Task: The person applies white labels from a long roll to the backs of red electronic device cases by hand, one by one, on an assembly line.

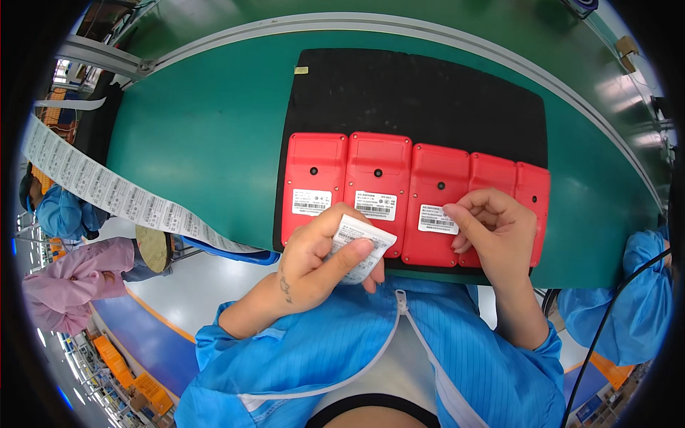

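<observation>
Several red plastic device housings [378,160] stand side by side in a row, each with a dark round spot near its upper part. The two leftmost bear white printed labels [312,202]. My left hand [314,260] is closed around a folded strip of white printed labels [357,246], thumb on top, in front of the second housing. Over the third housing, my right hand [492,228] pinches the right edge of a white label [437,218] between thumb and fingers. Whether that label is partly stuck down, I cannot tell. My right hand partly covers the two rightmost housings.
The housings lie on a black foam mat [414,93] on a green table [200,135]. A long strip of printed labels [107,185] droops across the table's left side toward a blue tray [250,258]. Other people sit at left and right; a black cable [606,321] runs at right.
</observation>
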Tool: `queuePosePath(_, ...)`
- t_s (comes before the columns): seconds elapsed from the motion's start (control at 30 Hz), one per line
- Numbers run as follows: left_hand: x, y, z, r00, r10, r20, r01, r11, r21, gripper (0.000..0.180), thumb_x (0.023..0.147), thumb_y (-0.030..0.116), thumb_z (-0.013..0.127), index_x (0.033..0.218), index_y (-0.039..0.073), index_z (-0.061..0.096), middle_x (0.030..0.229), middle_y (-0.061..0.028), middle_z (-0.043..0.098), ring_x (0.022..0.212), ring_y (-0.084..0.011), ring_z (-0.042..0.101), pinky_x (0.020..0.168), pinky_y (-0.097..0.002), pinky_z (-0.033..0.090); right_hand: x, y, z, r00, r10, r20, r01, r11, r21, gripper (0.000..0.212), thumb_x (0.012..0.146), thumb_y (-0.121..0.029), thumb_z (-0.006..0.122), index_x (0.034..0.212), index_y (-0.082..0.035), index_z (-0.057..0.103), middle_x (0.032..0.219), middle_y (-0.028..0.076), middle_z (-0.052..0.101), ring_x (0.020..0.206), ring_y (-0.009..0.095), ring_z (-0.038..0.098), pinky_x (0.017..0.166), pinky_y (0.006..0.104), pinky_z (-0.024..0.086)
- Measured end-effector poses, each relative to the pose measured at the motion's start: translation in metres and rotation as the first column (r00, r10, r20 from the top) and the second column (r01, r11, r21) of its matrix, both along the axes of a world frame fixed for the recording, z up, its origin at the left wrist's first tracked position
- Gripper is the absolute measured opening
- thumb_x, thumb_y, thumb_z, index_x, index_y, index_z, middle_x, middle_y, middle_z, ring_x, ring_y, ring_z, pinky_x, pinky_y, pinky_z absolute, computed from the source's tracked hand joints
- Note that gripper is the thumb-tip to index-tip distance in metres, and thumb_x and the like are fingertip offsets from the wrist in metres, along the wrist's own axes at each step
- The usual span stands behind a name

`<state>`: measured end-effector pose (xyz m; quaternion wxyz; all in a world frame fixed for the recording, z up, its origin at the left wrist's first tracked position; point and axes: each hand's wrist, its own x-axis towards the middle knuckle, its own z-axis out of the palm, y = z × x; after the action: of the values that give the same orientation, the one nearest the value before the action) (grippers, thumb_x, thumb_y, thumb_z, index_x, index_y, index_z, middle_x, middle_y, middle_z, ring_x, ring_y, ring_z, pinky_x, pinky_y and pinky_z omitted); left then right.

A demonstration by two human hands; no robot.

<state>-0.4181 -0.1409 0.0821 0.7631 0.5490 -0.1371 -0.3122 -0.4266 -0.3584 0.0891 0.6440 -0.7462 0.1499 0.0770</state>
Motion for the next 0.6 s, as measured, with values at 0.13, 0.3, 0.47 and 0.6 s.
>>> queuePosePath(0.13, 0.0044, 0.0018, 0.0046, 0.999, 0.019, -0.045, -0.02, 0.999, -0.026, 0.016, 0.088, 0.009, 0.04, 0.101, -0.001, 0.041, 0.079, -0.0112, 0.056, 0.067, -0.0134, 0.058, 0.056, -0.0224, 0.048, 0.003, 0.0058, 0.0034, 1.0, -0.004, 0.0, 0.004, 0.999, -0.053, 0.011, 0.074, -0.006, 0.064, 0.073, 0.003, 0.058, 0.058, 0.005, 0.057, 0.046, 0.007, 0.054, 0.041, 0.017, 0.043)
queuePosePath(0.3, 0.0095, 0.0061, 0.0055, 0.999, -0.016, -0.043, 0.015, 1.0, -0.004, 0.018, 0.088, 0.007, 0.038, 0.103, -0.001, 0.04, 0.082, -0.0116, 0.054, 0.068, -0.0129, 0.058, 0.057, -0.0222, 0.048, 0.0066, 0.0083, 0.0031, 1.0, -0.02, 0.002, 0.02, 0.998, -0.057, 0.01, 0.073, -0.006, 0.064, 0.073, 0.002, 0.058, 0.056, 0.005, 0.057, 0.046, 0.007, 0.054, 0.041, 0.0171, 0.043)
queuePosePath(0.47, 0.0068, -0.0006, 0.0048, 1.0, 0.007, -0.003, -0.006, 0.998, 0.056, 0.016, 0.088, 0.009, 0.038, 0.098, -0.003, 0.039, 0.07, -0.0158, 0.057, 0.059, -0.0183, 0.058, 0.055, -0.0265, 0.048, 0.0038, 0.0052, -0.0007, 1.0, -0.009, 0.015, 0.01, 0.997, -0.076, 0.008, 0.074, -0.003, 0.063, 0.074, 0.003, 0.057, 0.058, 0.006, 0.057, 0.045, 0.006, 0.053, 0.04, 0.0161, 0.042)
queuePosePath(0.6, 0.0075, 0.0002, 0.0091, 1.0, -0.001, -0.013, 0.002, 0.998, 0.06, 0.016, 0.088, 0.01, 0.038, 0.098, -0.003, 0.038, 0.07, -0.0158, 0.057, 0.059, -0.0184, 0.059, 0.055, -0.0263, 0.048, 0.0039, 0.0052, 0.0022, 1.0, -0.002, 0.017, 0.003, 0.998, -0.063, 0.006, 0.074, 0.001, 0.061, 0.076, 0.005, 0.057, 0.059, 0.007, 0.058, 0.045, 0.006, 0.053, 0.04, 0.0151, 0.041)
